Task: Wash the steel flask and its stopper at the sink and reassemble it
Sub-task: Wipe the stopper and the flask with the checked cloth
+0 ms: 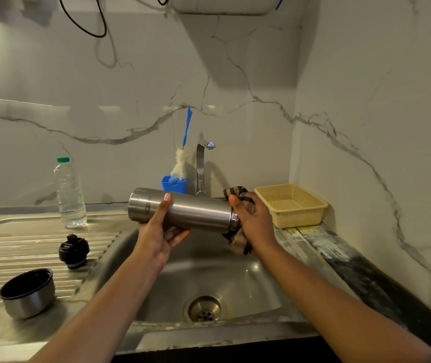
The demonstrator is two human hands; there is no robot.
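Observation:
The steel flask (pixel 198 210) lies sideways in the air above the sink basin (pixel 235 279), its open mouth pointing right. My left hand (pixel 160 231) grips its body from below, thumb over the top. My right hand (pixel 255 221) holds a striped brown cloth (pixel 238 192) against the flask's mouth end. The black stopper (pixel 74 251) stands on the ribbed drainboard (pixel 25 247) to the left. The flask's steel cup lid (pixel 27 293) sits mouth-up nearer the front left.
A tap (pixel 204 158) stands behind the sink, with no water visible. A blue holder (pixel 173 184) with a bottle brush sits next to it. A clear water bottle (pixel 69 195) stands back left. A yellow basket (pixel 291 205) sits on the right counter.

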